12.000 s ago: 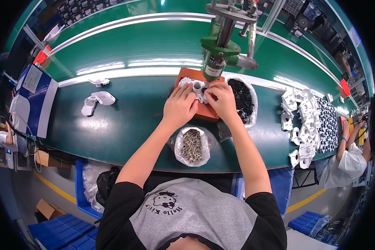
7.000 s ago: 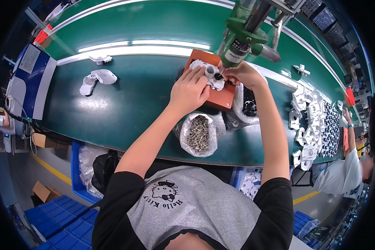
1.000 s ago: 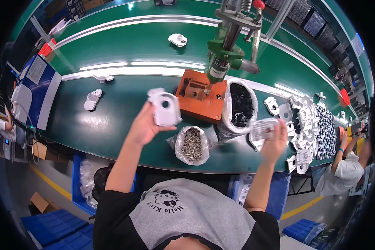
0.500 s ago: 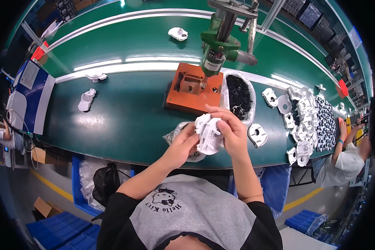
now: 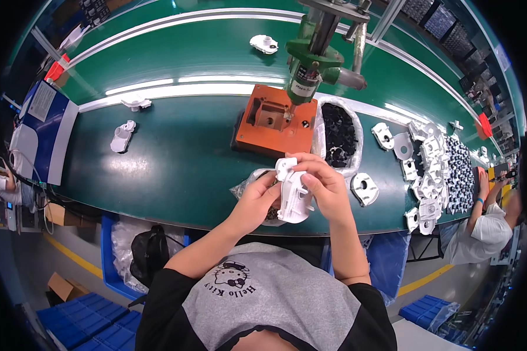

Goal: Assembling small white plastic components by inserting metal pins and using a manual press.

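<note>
The white moulding (image 5: pixel 294 205) was held up between both hands at the near side of the dark green bench (image 5: pixel 170 169), partly hiding a clear bag (image 5: pixel 240 190) of metal fasteners (image 5: pixel 272 214). The left hand (image 5: pixel 253 202) pinched its left flank; the right hand (image 5: pixel 329 192) gripped its upper right between thumb and curled fingers. Whether the moulding was one piece or two pressed together could not be told. On the far side, the orange fixture (image 5: pixel 253 132) lay beneath the green press (image 5: pixel 316 57). Good handling, in judgement, called for light, even pressure on the outer walls, any seam squared by eye before force was applied, and thin projections spared from the thumbs. Lettering: the grey shirt (image 5: pixel 287 304) bore a dark cartoon print with words below it; the press carried a white label (image 5: pixel 303 89) with small marks, hard to read; at the left, the blue-and-white cabinet (image 5: pixel 58 140) bore a printed sheet (image 5: pixel 42 104), its text too fine to make out
</note>
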`<state>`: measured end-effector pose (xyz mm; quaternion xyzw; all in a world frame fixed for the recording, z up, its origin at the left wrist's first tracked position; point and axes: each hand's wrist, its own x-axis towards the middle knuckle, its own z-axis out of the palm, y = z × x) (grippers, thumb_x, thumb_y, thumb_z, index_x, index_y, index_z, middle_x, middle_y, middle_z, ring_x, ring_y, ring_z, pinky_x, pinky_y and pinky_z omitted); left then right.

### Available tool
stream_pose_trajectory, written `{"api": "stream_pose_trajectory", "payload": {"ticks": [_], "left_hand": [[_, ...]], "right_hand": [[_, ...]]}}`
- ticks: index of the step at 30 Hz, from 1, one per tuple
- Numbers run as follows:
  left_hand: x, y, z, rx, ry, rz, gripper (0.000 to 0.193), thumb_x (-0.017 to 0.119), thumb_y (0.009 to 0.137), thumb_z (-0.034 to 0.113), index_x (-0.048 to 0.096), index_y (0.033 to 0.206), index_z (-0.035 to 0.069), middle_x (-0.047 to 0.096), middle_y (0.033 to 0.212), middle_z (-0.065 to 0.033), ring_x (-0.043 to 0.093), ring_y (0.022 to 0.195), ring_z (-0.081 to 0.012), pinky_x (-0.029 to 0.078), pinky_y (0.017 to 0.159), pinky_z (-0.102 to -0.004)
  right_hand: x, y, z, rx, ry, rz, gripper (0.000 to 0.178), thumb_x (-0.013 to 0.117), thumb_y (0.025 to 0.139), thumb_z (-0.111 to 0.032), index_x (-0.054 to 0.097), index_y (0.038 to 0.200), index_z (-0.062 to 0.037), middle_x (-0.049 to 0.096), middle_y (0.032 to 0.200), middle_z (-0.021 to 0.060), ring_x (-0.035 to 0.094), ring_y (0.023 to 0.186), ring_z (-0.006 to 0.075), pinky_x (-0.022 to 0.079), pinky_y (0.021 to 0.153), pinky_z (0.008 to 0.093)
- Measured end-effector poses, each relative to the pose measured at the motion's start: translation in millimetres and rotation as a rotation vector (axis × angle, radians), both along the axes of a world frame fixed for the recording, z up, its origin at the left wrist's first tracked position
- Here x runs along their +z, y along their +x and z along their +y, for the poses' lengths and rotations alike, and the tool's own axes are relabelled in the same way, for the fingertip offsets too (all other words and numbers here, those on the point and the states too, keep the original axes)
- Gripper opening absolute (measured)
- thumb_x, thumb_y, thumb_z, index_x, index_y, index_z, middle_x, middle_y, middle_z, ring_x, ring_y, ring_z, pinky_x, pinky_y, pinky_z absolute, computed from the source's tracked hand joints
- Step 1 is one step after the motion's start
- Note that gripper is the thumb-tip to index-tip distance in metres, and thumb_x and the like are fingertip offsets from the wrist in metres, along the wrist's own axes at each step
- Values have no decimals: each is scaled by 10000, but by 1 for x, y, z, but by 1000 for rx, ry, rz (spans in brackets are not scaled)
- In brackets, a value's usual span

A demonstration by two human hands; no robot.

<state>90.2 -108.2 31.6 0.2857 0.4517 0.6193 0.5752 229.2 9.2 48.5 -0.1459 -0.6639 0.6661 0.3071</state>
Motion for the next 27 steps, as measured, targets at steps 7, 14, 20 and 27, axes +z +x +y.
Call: {"api": "stream_pose_trajectory", "payload": {"ticks": [7, 14, 20, 27], "left_hand": [[-5, -5, 3, -4, 21, 28, 311, 445, 1005, 179, 502, 1242, -14, 608, 1051, -42, 619, 893, -92, 515, 777, -237], [0, -1, 7, -43, -23, 20, 308, 457, 1002, 186, 519, 1228, -14, 624, 977, -20, 609, 820, -63, 502, 720, -216], [-2, 8, 6, -47, -28, 19, 304, 443, 1004, 171, 509, 1237, -13, 613, 980, -24, 596, 807, -56, 493, 703, -217], [-10, 14, 6, 92, -24, -76, 217, 484, 987, 170, 438, 1123, 7, 594, 1036, -61, 562, 791, -55, 456, 682, -205]], "right_hand": [[-3, 1, 6, 45, -157, 80, 187, 541, 926, -86, 618, 1046, 35, 557, 1246, 166, 510, 1195, 250, 397, 1001, 363], [6, 13, 11, 21, 7, -76, 173, 537, 906, -54, 649, 1010, 28, 564, 1257, 177, 438, 1292, 303, 322, 1067, 412], [-1, 6, -6, -68, -10, -71, 185, 523, 924, -46, 616, 1075, 9, 594, 1139, 90, 545, 982, 109, 423, 837, 227], [-14, 1, -16, -296, 101, -184, 429, 583, 908, -126, 458, 1313, -63, 603, 1045, 122, 603, 859, 150, 496, 739, 265]]}}
